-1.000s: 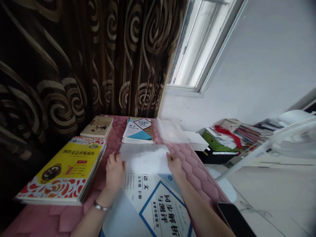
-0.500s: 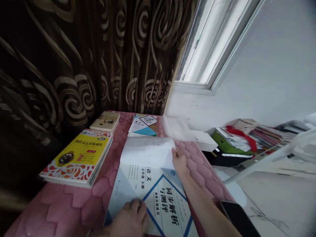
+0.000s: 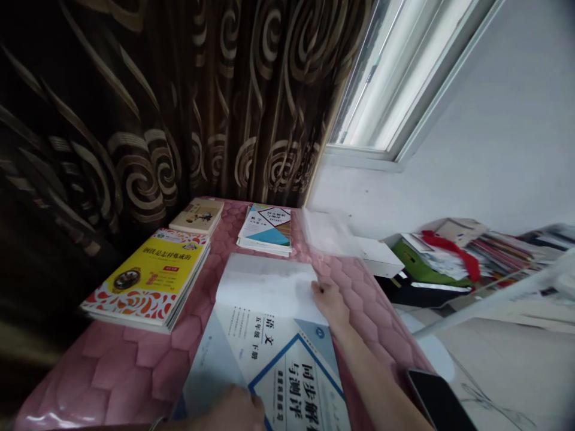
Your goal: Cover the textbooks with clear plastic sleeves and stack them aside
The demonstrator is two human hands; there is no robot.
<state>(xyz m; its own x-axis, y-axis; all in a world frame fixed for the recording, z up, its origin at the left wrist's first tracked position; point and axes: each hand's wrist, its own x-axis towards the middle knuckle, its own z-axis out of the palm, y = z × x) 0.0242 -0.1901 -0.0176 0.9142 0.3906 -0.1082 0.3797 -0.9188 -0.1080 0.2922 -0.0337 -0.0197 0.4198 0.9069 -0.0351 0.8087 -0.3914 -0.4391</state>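
Note:
A light blue and white workbook (image 3: 287, 371) with Chinese print lies on the pink table cover in front of me. Across its far end is a white sheet (image 3: 265, 284); whether it is joined to the book I cannot tell. My right hand (image 3: 330, 301) pinches the sheet's right edge between thumb and fingers. At the bottom of the view my left hand (image 3: 236, 410) is over the workbook's near part, its fingers blurred and partly cut off.
The pink padded cover (image 3: 117, 365) spreads around the workbook. Left stands a stack topped by a yellow book (image 3: 157, 269), with a tan book (image 3: 197, 216) behind. Further off are more workbooks (image 3: 265, 227) and clear plastic film (image 3: 327, 230). A dark phone (image 3: 438, 398) lies at right.
My left hand has slid nearer to me over the workbook, leaving more of its cover in sight. My right hand keeps its hold on the white sheet. The view has shifted slightly.

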